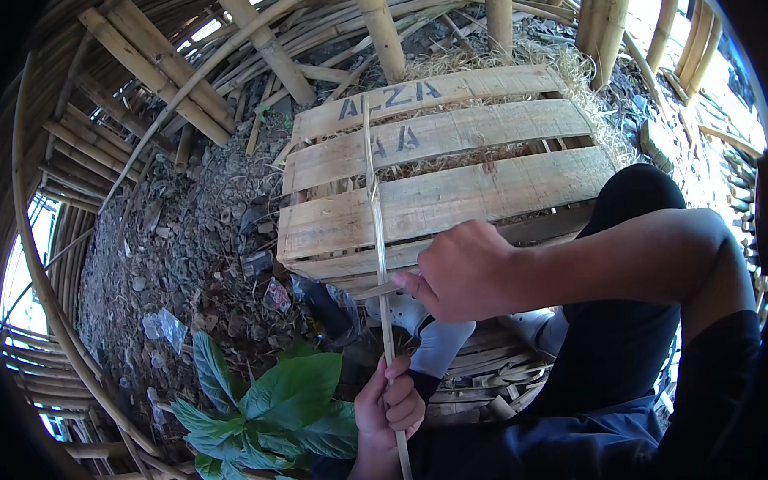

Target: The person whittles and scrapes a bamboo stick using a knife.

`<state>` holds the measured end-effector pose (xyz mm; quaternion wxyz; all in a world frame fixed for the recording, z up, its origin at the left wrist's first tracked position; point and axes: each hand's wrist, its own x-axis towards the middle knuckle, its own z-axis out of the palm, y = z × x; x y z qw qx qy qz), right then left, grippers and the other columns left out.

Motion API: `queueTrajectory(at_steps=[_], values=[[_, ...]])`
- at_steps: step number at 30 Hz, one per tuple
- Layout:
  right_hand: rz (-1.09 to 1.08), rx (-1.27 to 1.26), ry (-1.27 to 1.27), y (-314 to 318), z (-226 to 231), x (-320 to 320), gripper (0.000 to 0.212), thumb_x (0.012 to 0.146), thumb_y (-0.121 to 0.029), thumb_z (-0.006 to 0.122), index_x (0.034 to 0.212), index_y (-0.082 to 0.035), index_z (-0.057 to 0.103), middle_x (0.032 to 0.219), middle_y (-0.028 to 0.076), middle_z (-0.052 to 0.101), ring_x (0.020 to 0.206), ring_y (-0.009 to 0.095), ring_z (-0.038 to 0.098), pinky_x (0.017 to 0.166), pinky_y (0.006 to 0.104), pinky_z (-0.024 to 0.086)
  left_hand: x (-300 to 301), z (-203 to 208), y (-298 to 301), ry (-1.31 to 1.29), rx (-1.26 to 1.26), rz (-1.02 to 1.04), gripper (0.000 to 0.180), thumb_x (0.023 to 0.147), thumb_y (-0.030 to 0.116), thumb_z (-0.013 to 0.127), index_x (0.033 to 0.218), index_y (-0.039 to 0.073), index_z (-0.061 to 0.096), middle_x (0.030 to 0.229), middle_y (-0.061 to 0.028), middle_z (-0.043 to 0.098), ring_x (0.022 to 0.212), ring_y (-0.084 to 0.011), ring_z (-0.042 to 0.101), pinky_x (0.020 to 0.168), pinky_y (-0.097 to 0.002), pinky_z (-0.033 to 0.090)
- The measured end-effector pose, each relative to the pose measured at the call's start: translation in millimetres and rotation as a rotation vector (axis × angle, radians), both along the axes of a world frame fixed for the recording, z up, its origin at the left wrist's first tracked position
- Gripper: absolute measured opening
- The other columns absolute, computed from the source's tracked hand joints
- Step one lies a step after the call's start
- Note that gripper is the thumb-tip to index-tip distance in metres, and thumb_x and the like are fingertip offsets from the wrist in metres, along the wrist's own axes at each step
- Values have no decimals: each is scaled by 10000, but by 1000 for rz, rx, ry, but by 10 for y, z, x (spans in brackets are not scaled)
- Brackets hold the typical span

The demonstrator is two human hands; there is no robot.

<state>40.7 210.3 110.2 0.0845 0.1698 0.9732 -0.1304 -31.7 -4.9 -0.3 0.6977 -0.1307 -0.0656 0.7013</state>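
Note:
A long, thin bamboo strip (pixel 379 232) runs up from my lap and across the front of a slatted wooden crate (pixel 484 186). Near its lower end, my left hand (pixel 392 402) is closed around it. Higher up, my right hand (pixel 465 267) grips a knife, with its handle hidden in the fist. The knife blade (pixel 373 291) points left and crosses the strip just below the crate's front edge. Whether the edge cuts into the bamboo, I cannot tell. Above the blade the strip looks pale and shaved.
Leafy green plants (pixel 292 395) grow beside my left forearm. Bamboo posts (pixel 381 33) and stacked poles surround the spot. Litter and a clear plastic scrap (pixel 165 328) lie on the dirt at left. Straw (pixel 577 85) spills around the crate. My bent knee (pixel 640 193) stands at its right.

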Motion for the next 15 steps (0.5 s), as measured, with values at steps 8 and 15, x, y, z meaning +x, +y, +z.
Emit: queueTrajectory(at_steps=[8, 15], values=[[177, 22, -10, 132, -238, -173, 542, 958, -442, 405, 702, -35, 655, 647, 131, 644, 644, 300, 661, 637, 421, 536, 11, -10, -47, -148, 111, -17, 255, 1038, 273, 246, 931, 70, 357, 521, 71, 180, 324, -11, 195, 261, -175, 186], [240, 8, 30, 3, -341, -112, 537, 968, -429, 397, 685, -41, 637, 631, 131, 629, 616, 306, 651, 610, 403, 538, 57, -56, -19, -260, 187, -42, 297, 1038, 295, 238, 911, 61, 368, 508, 66, 195, 317, -14, 223, 258, -175, 200]])
